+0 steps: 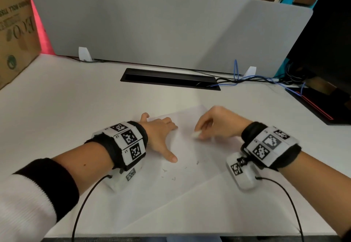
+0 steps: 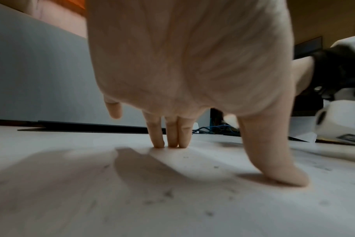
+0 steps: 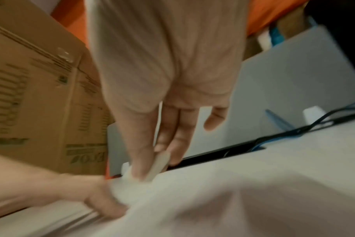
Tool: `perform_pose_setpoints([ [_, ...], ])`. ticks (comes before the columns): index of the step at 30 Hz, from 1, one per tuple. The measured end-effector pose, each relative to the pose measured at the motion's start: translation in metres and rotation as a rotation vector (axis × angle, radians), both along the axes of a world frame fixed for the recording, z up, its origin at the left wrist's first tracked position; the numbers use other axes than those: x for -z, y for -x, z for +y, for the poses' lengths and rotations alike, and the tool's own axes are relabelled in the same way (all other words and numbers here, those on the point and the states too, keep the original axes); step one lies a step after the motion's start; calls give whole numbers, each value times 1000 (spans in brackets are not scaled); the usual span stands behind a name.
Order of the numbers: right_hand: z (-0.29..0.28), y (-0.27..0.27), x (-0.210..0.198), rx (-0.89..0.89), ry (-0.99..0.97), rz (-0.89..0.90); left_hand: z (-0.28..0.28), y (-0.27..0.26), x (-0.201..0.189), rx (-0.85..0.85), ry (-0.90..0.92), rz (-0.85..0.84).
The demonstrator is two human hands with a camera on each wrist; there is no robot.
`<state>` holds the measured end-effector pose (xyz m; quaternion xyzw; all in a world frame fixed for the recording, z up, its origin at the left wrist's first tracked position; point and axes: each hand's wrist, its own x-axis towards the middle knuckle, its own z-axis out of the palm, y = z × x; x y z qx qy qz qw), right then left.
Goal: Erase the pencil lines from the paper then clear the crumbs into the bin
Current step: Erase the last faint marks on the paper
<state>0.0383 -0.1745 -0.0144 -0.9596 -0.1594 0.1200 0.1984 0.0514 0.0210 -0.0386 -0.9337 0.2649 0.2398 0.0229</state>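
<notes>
Centre frame: my left hand [image 1: 159, 133], fingers flat, pinned the thin, limp paper [image 1: 182, 181]; my right hand [image 1: 218, 124] apparently pinched the small eraser [image 1: 196, 134].

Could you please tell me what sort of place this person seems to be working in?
Most likely an office desk. A grey divider panel stands along the back of the white desk, a black cable slot is set into it, and network cables trail off to the right.

Left hand [image 2: 188, 64] spread, fingers [image 2: 158, 136] pressing paper [image 2: 132, 200]; crumbs [image 2: 168, 194] scattered.
</notes>
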Motion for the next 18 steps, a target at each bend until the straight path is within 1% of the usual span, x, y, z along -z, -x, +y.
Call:
perform_pose_setpoints([
  [2,-16,-16,-5,151,-60,-167,-2,-3,-1,-10,28,-4],
  [3,-22,-22,-7,192,-59,-212,-2,-6,-1,-18,55,-9],
  [6,-30,-32,-6,223,-33,-243,-5,-12,2,-54,127,-44],
  [9,-26,-35,1,198,13,-191,-11,-15,4,-58,75,-62],
  [12,-17,-38,8,141,68,-138,-16,-16,2,-36,18,-27],
  [16,6,-47,17,49,83,-148,-18,-18,1,-42,23,-16],
  [18,16,-52,21,-5,147,-160,-18,-17,2,-50,17,-18],
])
